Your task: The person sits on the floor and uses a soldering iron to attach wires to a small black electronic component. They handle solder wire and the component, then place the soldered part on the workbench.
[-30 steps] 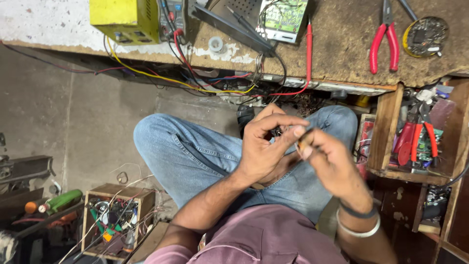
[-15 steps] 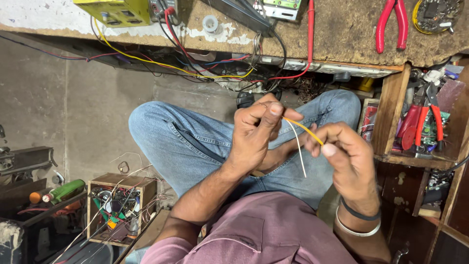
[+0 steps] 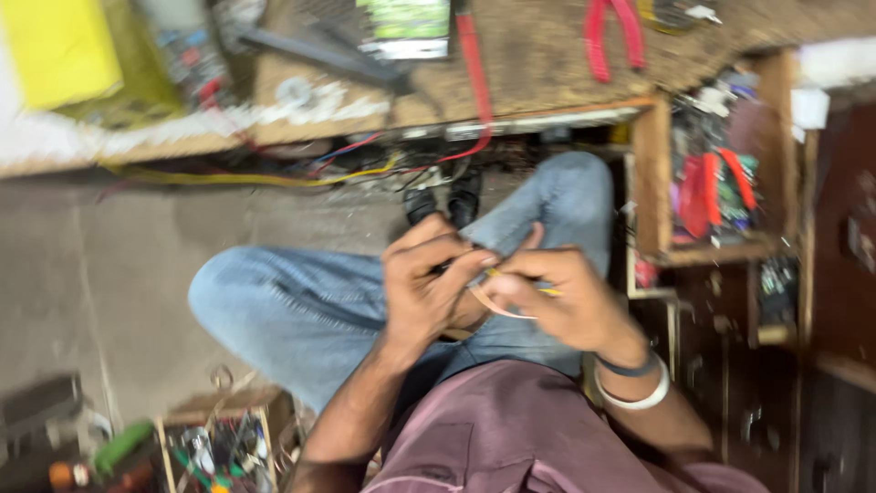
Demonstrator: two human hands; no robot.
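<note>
Head view is looking down over a seated person's lap, and the whole picture is smeared with motion blur. Both hands are meeting above the crossed legs in faded blue denim. The left hand (image 3: pixel 427 288) is curling its fingers inward, thumb and forefinger pressing together on something small and dark that I cannot make out. The right hand (image 3: pixel 557 297) is pinching a thin yellow wire (image 3: pixel 522 285) between thumb and fingertips, and a pale, bare strand (image 3: pixel 497 306) is looping out below the knuckles in a shallow curve; it seems to be part of the same lead, though the blur makes that hard to say. The wire is sitting right between the two hands, just above the person's knee. A dark band and a smooth white bangle (image 3: pixel 630 394) are circling the right wrist, and a soft maroon shirt is filling the bottom edge.

Beyond the knees, a rough, crumbly-topped wooden workbench (image 3: pixel 538 64) is running across the top. Red-handled pliers (image 3: pixel 611 36) are lying on it, beside a long red-sheathed tool (image 3: pixel 473 68) (its tip is hanging past the bench edge). A boxy yellow case (image 3: pixel 59 55) is standing at the far left. Tangled red, yellow and blue cables (image 3: pixel 274 173) are trailing under the bench lip. A wooden cubby (image 3: pixel 652 173) on the right is holding red-handled tools and clutter, and a small wooden crate (image 3: pixel 219 447) of oddments is sitting on the grey concrete floor.
</note>
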